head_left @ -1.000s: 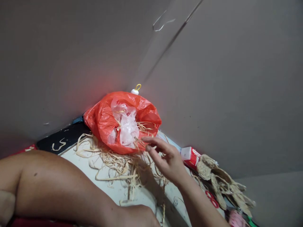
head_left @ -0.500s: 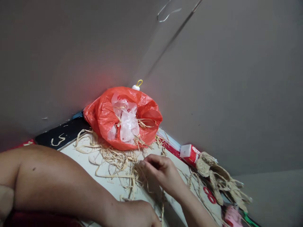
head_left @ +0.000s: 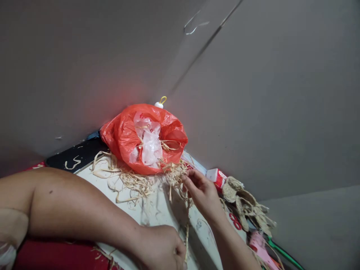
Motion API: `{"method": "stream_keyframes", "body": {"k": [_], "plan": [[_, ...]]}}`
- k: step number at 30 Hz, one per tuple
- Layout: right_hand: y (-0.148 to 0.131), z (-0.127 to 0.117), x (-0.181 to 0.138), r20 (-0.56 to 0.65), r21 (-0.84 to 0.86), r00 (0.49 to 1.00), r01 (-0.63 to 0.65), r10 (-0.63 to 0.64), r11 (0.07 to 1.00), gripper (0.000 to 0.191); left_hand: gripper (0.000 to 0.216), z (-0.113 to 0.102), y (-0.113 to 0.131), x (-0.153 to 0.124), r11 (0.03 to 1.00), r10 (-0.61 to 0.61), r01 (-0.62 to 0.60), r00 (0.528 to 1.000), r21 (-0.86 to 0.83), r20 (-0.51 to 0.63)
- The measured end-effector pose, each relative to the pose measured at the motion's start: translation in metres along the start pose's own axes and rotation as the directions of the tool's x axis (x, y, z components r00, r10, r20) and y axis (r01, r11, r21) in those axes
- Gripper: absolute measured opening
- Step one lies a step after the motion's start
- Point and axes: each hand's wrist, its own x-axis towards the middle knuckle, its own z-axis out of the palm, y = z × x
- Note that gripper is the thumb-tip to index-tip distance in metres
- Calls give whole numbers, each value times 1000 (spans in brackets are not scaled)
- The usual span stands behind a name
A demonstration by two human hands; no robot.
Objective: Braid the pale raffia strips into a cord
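Note:
My right hand (head_left: 203,192) is closed in a pinch on a loose tangle of dry straw strands (head_left: 174,175), raised in front of the red bag. From there a thin twisted straw cord (head_left: 187,228) runs down to my left hand (head_left: 164,245). That hand is curled closed at the bottom, with the cord at its fingertips; its grip is partly hidden. More straw strands (head_left: 135,183) lie scattered on the white surface (head_left: 157,210). Behind them sits an open red plastic bag (head_left: 120,135) with crumpled clear plastic (head_left: 152,146) and some straw inside.
A dark flat panel (head_left: 81,153) with straw scraps lies at the left. Along the right wall are a red-and-white box (head_left: 216,177), woven straw pieces (head_left: 239,195) and a pink object (head_left: 260,243). Grey walls meet behind the bag. Something dark red (head_left: 62,257) shows below my left arm.
My right hand has drawn a bunch of straw off the pile, up and to the right. The pile is smaller and more white surface shows. My left hand has come slightly more into view.

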Motion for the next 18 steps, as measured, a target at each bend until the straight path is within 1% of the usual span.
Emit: {"method": "stream_keyframes", "body": {"k": [2,4,6,7,9,10,11,12,13,14,15,16,17,18], "plan": [[5,-4,0,-11,-58,998,-60,59,997,40,10,4,-5,4,1000,-2,2,1000,-13,-4],[8,-8,-3,-93,-99,994,-74,65,992,46,8,8,-11,9,1000,5,-6,1000,-16,-12],[7,-10,-8,-185,-100,983,-34,15,994,42,7,11,-14,12,1000,17,-18,999,-7,-32],[4,-11,-11,-211,-102,977,1,-22,995,38,6,11,-14,12,1000,21,-21,999,0,-41],[-3,-10,-18,-213,-150,969,92,-123,984,29,7,11,-12,11,999,22,-21,998,25,-61],[-8,-8,-21,-175,-201,968,145,-181,969,25,7,10,-10,10,999,24,-22,998,40,-62],[-12,-6,-23,-95,-263,968,202,-234,943,24,7,9,-8,8,998,27,-24,998,51,-56],[-16,-3,-25,27,-323,963,263,-269,909,24,7,9,-6,7,998,31,-27,998,63,-51],[-20,0,-26,171,-373,946,319,-274,871,25,5,8,-5,6,997,36,-32,998,76,-46],[-23,3,-25,303,-416,920,362,-249,834,24,5,7,-4,5,995,41,-37,998,89,-43],[-25,5,-24,401,-465,893,390,-203,795,20,6,7,-4,4,994,44,-39,998,100,-43],[-28,7,-23,445,-529,882,396,-152,751,20,7,6,-4,4,993,42,-38,998,108,-42],[-30,8,-20,431,-605,895,380,-114,699,25,8,6,-4,4,992,42,-38,998,117,-38],[-32,8,-17,368,-679,924,343,-103,649,32,9,6,-4,4,992,41,-36,999,123,-35]]}}
